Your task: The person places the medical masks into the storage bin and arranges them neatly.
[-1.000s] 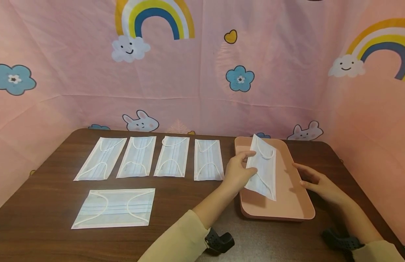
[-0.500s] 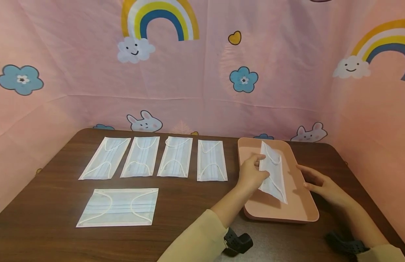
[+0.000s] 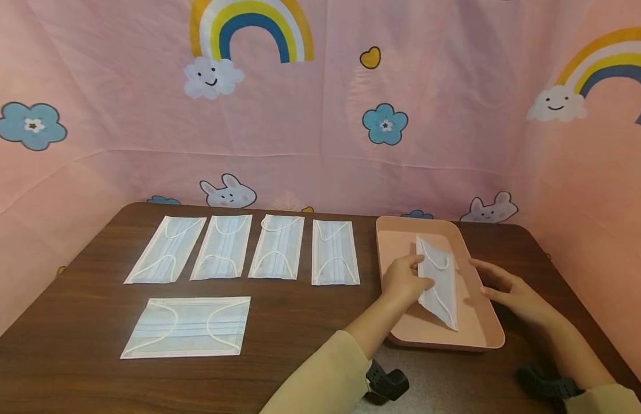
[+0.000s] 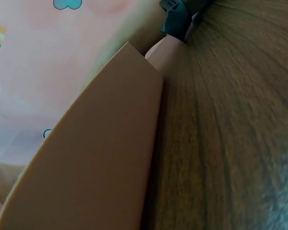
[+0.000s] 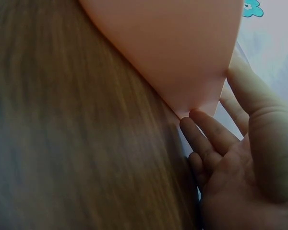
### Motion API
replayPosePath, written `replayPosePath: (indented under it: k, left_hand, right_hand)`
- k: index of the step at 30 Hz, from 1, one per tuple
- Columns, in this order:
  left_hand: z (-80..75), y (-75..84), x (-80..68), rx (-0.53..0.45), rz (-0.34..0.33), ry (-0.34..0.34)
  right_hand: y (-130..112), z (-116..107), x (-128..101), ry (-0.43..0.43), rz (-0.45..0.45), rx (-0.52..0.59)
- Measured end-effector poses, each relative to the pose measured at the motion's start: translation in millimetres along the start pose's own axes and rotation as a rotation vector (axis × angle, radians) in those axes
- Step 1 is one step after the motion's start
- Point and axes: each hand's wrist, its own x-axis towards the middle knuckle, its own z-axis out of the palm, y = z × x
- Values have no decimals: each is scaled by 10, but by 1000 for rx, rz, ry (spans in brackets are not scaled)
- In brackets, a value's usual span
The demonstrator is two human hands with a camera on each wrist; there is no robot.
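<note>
The face mask point(image 3: 442, 283) hangs tilted within the rim of the pink tray point(image 3: 470, 333), its left edge pinched between the thumb and fingers of the left hand point(image 3: 405, 280); whether its lower corner touches the tray floor cannot be told. The tray's rounded front edge is nearest the person, with a strip of table point(image 3: 300, 328) before it. Bare tray floor shows to the right of the mask and beyond it, up to the far wall. The left forearm crosses the tray's left rim, blocking that side, while the right hand point(image 3: 517, 298), fingers slightly bent and unclenched, rests against the outside of the right wall. A black wrist strap point(image 3: 388, 382) sits by the left sleeve point(image 3: 320, 374). On the left, one mask lies crosswise point(image 3: 187, 328); behind it and towards the tray, four lengthwise masks point(image 3: 336, 253) lie in a row, apart from one another, the last near the tray's left wall. The masks are thin, pleated, pale blue with white borders and looped cords; the tray is smooth and shallow, the table dark wood-grained with rounded far corners. A creased pink cloth point(image 3: 455, 132) printed with rainbows, flowers and rabbits rises behind.
</note>
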Motion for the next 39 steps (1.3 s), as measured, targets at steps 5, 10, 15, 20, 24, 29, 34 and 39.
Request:
replayPosePath:
  k: [5,10,15,20,24,29,34,39]
  left_hand:
    - [12,-7,-4,45,-9,-33]
    - [34,-34,-13,135,18,-65]
    - [70,-58,-22,272,59,-101]
    - [94,-58,-30,446,120,-74]
    - [100,-54,-55,572,146,-58]
    - [108,-40,-82,712,133,-69]
    - [120,-27,-96,772,92,-86]
    - [133,-25,-110,769,82,-70]
  right_hand:
    - [-13,-7,-3,5,29,-25]
    - [-13,4,0,13,51,-49]
    - [-10,10,5,25,60,-65]
    - [-5,12,5,26,53,-81]
    - [-8,11,4,24,43,-77]
    - [-6,6,5,18,24,-74]
    - [-5,4,7,15,21,-75]
    - [13,2,6,20,25,-81]
